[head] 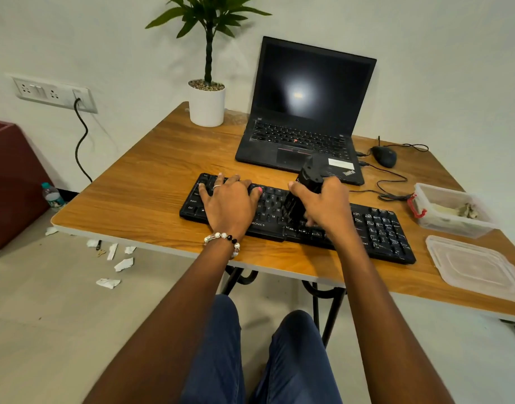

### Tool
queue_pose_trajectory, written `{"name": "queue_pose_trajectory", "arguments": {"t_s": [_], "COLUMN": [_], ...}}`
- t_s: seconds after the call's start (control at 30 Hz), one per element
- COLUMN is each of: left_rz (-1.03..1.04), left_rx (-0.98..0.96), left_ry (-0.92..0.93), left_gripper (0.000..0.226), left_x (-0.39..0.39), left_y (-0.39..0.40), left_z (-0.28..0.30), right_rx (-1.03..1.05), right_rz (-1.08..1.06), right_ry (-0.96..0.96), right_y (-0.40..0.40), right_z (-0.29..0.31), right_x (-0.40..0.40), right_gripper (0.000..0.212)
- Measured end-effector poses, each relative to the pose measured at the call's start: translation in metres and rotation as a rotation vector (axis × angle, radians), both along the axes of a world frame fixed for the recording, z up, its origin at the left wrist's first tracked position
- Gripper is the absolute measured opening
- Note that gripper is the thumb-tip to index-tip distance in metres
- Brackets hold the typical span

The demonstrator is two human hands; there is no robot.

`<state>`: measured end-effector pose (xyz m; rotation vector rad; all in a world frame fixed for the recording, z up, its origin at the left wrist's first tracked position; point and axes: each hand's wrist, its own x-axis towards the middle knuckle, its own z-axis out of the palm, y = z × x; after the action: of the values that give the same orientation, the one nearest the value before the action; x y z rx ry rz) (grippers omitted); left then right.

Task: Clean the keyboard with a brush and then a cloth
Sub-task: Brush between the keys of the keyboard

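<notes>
A black keyboard (375, 228) is lying along the near part of the wooden table (151, 182), in front of an open black laptop (306, 112) whose screen is dark. The left hand (230, 199) is resting flat on the keyboard's left end, fingers spread and straight across the keys, holding nothing. The right hand (326, 205) is curling round a black brush (304, 188), thumb on its left side, and is holding it upright and slightly tilted over the middle of the keyboard; its lower end is meeting the keys, though the bristles are too dark to make out. A clear plastic container (451, 211) is sitting to the right of the keyboard with crumpled material inside, and its lid (477, 266) is lying just in front of it. A black mouse (384, 156) is sitting right of the laptop, and a potted plant (206, 103) is standing at the far left corner.
</notes>
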<state>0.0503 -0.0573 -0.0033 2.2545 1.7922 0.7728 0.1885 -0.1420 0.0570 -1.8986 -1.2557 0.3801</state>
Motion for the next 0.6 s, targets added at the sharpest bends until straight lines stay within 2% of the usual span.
{"name": "queue_pose_trajectory", "arguments": {"t_s": [0.1, 0.17, 0.27, 0.4, 0.5, 0.6], "left_rz": [0.001, 0.0, 0.0, -0.002, -0.003, -0.002], "left_rx": [-0.003, -0.005, -0.007, -0.003, -0.002, -0.004], "left_ry": [-0.003, -0.003, 0.001, 0.002, -0.002, -0.002], "left_gripper": [0.04, 0.041, 0.041, 0.041, 0.04, 0.041], "left_x": [0.0, 0.0, 0.0, 0.0, 0.0, -0.001], "left_y": [0.0, -0.001, -0.001, -0.001, -0.002, -0.002], "left_z": [0.0, 0.0, 0.001, 0.002, 0.002, 0.003], "right_rx": [-0.078, -0.016, 0.12, 0.085, -0.049, 0.009], "right_rz": [0.025, -0.006, -0.099, -0.064, -0.01, -0.007], "right_ry": [0.135, 0.181, 0.145, 0.019, 0.083, 0.151], "right_y": [-0.002, -0.001, -0.001, -0.008, -0.011, -0.009], "right_z": [0.009, 0.011, 0.002, -0.01, 0.005, 0.018], "right_x": [0.011, 0.016, 0.015, 0.009, 0.016, 0.02], "right_gripper": [0.031, 0.03, 0.035, 0.039, 0.028, 0.027]}}
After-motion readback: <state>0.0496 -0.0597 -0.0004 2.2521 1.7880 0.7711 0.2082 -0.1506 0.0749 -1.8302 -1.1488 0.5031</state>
